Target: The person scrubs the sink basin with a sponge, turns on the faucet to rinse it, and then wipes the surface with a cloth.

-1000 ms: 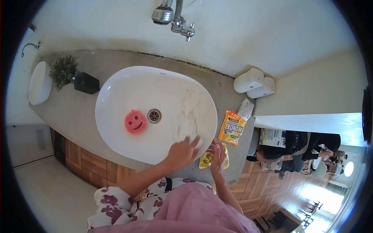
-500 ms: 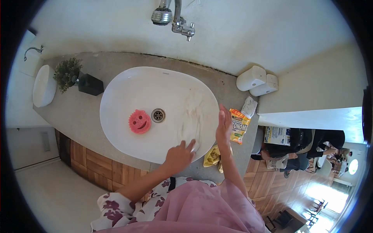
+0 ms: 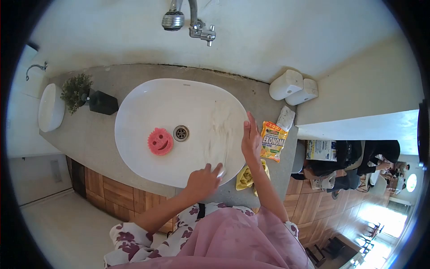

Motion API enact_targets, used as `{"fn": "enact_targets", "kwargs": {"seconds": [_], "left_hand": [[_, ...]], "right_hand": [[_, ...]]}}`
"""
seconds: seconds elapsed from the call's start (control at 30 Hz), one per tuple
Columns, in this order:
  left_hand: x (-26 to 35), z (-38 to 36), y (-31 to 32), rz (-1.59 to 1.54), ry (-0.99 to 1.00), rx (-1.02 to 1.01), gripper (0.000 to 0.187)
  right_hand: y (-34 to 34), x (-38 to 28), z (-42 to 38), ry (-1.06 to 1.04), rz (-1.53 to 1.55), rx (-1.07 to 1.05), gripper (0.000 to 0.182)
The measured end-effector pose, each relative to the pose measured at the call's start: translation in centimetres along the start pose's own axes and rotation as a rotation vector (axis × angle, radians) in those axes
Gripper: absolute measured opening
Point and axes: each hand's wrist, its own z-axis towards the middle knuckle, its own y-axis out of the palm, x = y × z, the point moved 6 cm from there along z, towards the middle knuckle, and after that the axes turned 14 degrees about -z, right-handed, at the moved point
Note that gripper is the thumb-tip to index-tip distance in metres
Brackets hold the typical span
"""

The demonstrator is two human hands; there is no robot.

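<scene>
My left hand (image 3: 201, 183) is at the near right part of the white oval basin (image 3: 148, 101), its fingers bent over a small whitish piece (image 3: 222, 171) pressed to the inner wall. What that piece is I cannot make out. Brownish smears run along the wall just beyond it. My right hand (image 3: 252, 139) lies against the basin's right rim, fingers stretched out and holding nothing. A pink smiley-face sponge (image 3: 160, 141) sits in the basin beside the metal drain (image 3: 181, 133). Next to my right forearm lies a crumpled yellow cloth (image 3: 245, 178).
A yellow Ekonomi packet (image 3: 273, 141) and a white crumpled wrapper (image 3: 285, 118) lie on the grey counter (image 3: 89, 143). Two white rolls (image 3: 286, 85) stand behind. A dark soap dispenser (image 3: 103, 102) and plant (image 3: 76, 92) are left. The faucet (image 3: 173, 20) hangs above. People sit at far right.
My left hand has shifted slightly left and toward me with the whitish piece. My right hand has moved slightly up along the rim. The view has shifted a little.
</scene>
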Motion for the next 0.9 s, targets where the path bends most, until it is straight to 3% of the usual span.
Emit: {"fn": "enact_targets", "kwargs": {"seconds": [0.13,0.2,0.27,0.33,0.43,0.5,0.73,0.83,0.9], "left_hand": [[-0.3,2.4,-0.1,-0.013,0.026,0.0,0.045],[-1.2,6.4,0.3,0.003,0.097,0.148,0.045],[-1.0,7.3,0.0,0.015,0.085,0.151,0.046],[-1.0,6.3,-0.2,0.032,0.066,0.16,0.046],[-0.4,1.3,-0.4,-0.002,0.124,0.013,0.045],[-0.5,-0.9,-0.9,-0.063,0.063,-0.075,0.045],[-0.8,5.6,0.3,-0.019,0.135,0.096,0.044],[-0.8,4.6,0.2,-0.034,0.098,0.13,0.043],[-0.2,1.4,0.1,-0.053,0.118,0.043,0.044]], "right_hand": [[-0.1,-0.2,0.0,-0.038,0.01,0.029,0.041],[-0.2,-0.3,0.0,-0.017,-0.007,0.017,0.042],[-0.3,-0.1,-0.1,0.004,-0.028,0.005,0.042],[-0.2,-0.1,-0.1,-0.013,0.008,0.001,0.043],[-0.3,-0.2,-0.2,-0.011,-0.024,0.016,0.044],[-0.3,-0.2,-0.1,-0.018,-0.039,0.019,0.044],[-0.1,-0.2,0.0,-0.052,-0.033,0.041,0.045],[0.0,-0.1,0.0,-0.037,-0.044,0.015,0.046],[0.0,-0.2,0.0,-0.022,-0.027,0.016,0.046]]}}
